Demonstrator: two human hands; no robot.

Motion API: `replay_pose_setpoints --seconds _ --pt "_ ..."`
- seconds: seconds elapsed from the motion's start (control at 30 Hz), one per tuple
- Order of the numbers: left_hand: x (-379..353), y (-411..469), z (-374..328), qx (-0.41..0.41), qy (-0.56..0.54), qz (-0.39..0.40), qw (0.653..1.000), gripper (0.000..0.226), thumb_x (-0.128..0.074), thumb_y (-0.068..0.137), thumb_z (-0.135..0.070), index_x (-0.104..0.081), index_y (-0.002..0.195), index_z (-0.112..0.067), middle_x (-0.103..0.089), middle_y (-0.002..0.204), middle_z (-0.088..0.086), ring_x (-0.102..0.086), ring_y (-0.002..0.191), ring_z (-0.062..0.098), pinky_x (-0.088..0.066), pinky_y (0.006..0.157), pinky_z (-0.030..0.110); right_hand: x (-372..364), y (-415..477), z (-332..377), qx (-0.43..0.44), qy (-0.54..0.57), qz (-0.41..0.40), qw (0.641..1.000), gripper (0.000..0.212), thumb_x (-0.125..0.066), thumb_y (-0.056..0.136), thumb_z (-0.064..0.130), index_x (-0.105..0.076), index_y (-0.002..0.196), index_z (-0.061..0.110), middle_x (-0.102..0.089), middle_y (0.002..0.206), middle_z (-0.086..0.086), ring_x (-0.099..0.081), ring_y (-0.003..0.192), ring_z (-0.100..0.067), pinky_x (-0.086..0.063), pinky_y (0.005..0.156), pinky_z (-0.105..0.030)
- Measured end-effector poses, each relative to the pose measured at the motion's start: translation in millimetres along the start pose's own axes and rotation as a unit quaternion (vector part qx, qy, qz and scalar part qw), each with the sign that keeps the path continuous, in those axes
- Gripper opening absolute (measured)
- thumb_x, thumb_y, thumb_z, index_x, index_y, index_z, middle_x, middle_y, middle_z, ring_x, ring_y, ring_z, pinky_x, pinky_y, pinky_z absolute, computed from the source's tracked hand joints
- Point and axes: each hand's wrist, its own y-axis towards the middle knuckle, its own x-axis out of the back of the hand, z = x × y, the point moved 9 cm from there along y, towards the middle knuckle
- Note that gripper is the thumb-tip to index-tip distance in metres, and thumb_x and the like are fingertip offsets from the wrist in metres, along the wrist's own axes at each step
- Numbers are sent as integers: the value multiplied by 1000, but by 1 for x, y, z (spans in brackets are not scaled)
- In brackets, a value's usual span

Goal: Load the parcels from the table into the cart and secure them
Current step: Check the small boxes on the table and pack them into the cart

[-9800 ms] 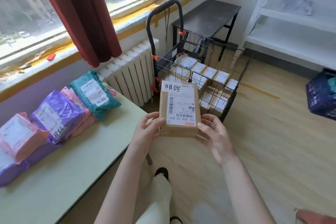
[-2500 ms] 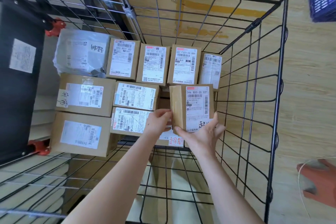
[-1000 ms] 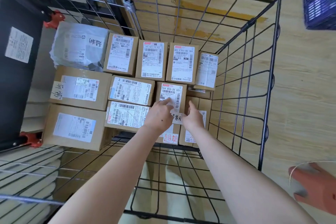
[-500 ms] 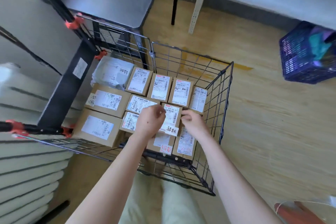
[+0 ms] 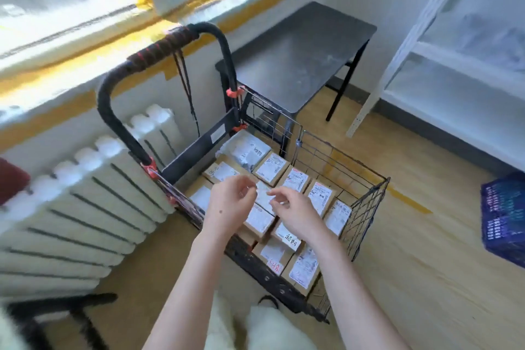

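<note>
left hand point(image 5: 228, 206), right hand point(image 5: 297, 209) lifted off parcels point(image 5: 321, 197); fingers point(image 5: 279, 195) empty above cart point(image 5: 366, 207).

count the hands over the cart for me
2. The left hand is above the boxes in the cart, nearer its handle; the right hand is just beside it, above the middle boxes. Both look empty.

Wire cart point(image 5: 366, 207) on the wooden floor point(image 5: 426, 278) holds labelled boxes point(image 5: 295, 180).

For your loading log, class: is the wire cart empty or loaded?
Loaded: labelled cardboard boxes cover the floor of the wire cart, with a grey mailer bag in its far corner.
</note>
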Motion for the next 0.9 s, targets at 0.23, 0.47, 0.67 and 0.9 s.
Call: replay_pose_setpoints --seconds 0.23,0.47,0.67,0.9 --pt "101 -78 41 40 -16 -119 992 11 -59 84 -14 -68 82 -18 -65 77 -7 -60 74 7 -47 66 22 -46 -41 94 110 -70 66 989 27 -48 100 21 -58 124 25 -59 112 4 -55 94 -6 -39 66 -10" --pt "171 -188 80 72 -21 -196 978 9 -62 86 -18 -63 78 -23 -63 75 -9 -58 73 5 -43 62 16 -111 -116 151 194 -88 95 972 24 -51 98 24 -60 118 31 -59 101 14 -56 89 0 -41 67 -14" --pt "228 -305 115 112 -10 -281 953 8 -64 86 -17 -65 79 -17 -61 70 -8 -58 69 7 -53 63 27 -198 -195 185 269 -99 156 945 21 -54 96 24 -61 115 31 -61 96 15 -59 82 0 -42 68 -16" --pt "284 -437 145 184 -13 -393 901 12 -65 87 -17 -62 76 -20 -60 68 -8 -55 62 3 -40 56 7 -291 -288 228 345 -128 258 893 22 -53 97 28 -59 118 32 -62 101 15 -59 90 1 -45 71 -13"
